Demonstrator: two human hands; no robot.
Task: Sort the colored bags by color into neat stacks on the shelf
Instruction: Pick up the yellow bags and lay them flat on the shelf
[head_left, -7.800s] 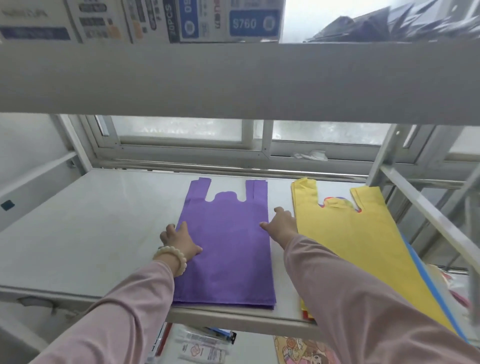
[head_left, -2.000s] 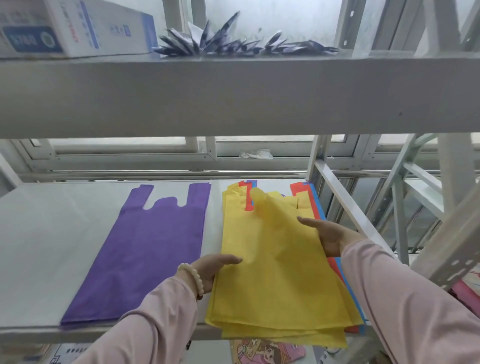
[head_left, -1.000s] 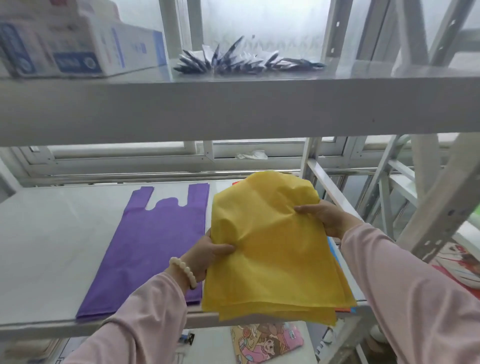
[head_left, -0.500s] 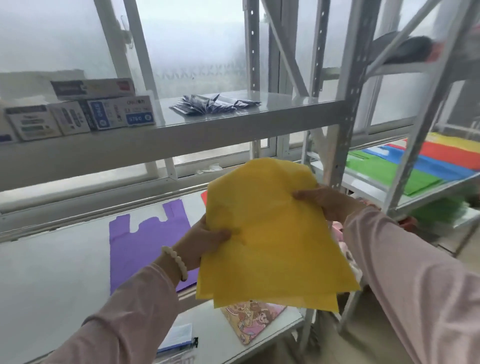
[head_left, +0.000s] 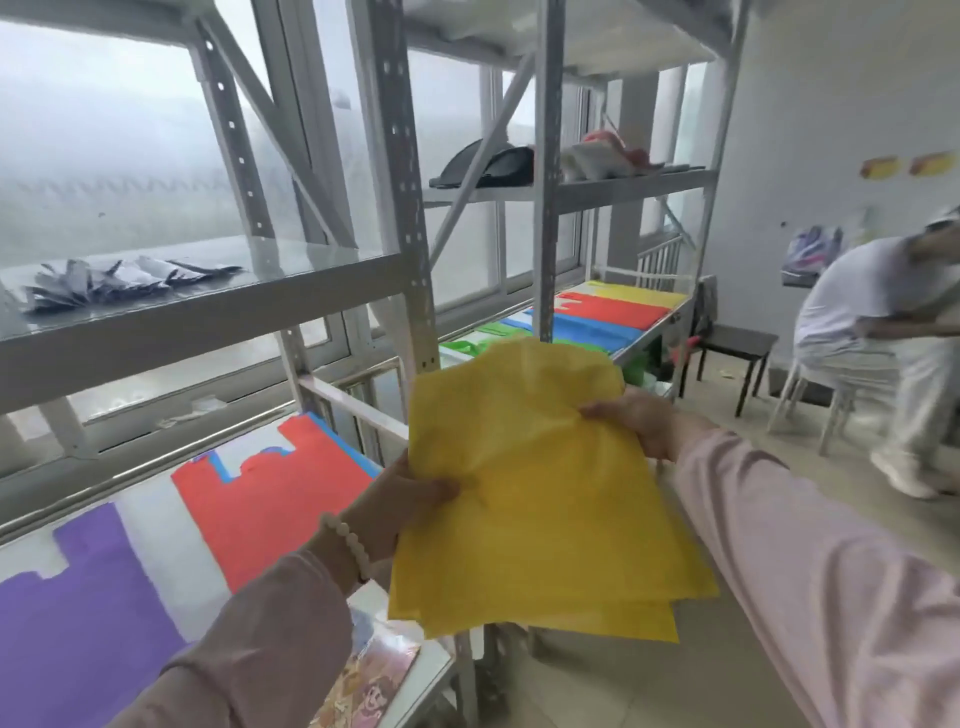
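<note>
The left hand grips the left edge of the yellow bags with its thumb on top. The right hand pinches the right edge, where the cloth is bunched up. The yellow bags are up in the air between the two hands, in front of the near shelf, and they lie on nothing. There look to be a few of them, one on another, with bottom edges that do not line up. Two seconds ago this bunch lay on the pile on the near shelf. Now it has been lifted off, and a red bag is bare on top of that pile, with a blue bag peeking out from under it. The purple bag lies flat to the left, with a strip of white shelf between it and the red one. The head has turned right too, so the far shelf now shows, with green, blue and red stacks and a yellow stack side by side. I think the bunch is going to that yellow stack. Yellow is out of the mixed pile, but red and blue are not sorted yet.
</note>
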